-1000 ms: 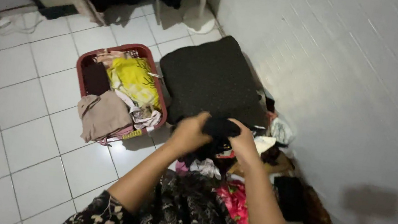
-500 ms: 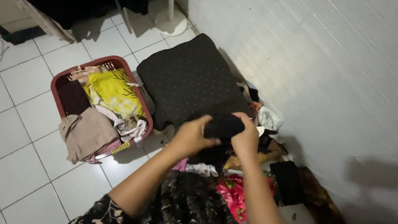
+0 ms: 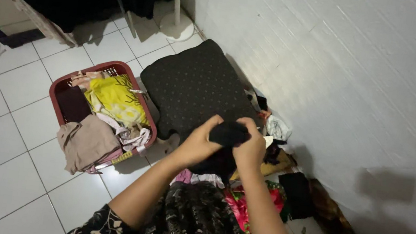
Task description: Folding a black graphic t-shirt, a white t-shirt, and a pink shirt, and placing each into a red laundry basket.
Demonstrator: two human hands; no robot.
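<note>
Both hands meet in front of the person's chest, above the heap of clothes by the white wall. The left hand [image 3: 198,143] and the right hand [image 3: 251,147] are each closed around a small black garment [image 3: 228,134], bunched between them and held up off the floor. Behind it lies a dark dotted cushion [image 3: 193,86]. To the left on the white tiled floor [image 3: 3,102] stands a red laundry basket [image 3: 62,83], with a yellow cloth [image 3: 114,99] and a beige garment [image 3: 87,142] draped over its rim.
</note>
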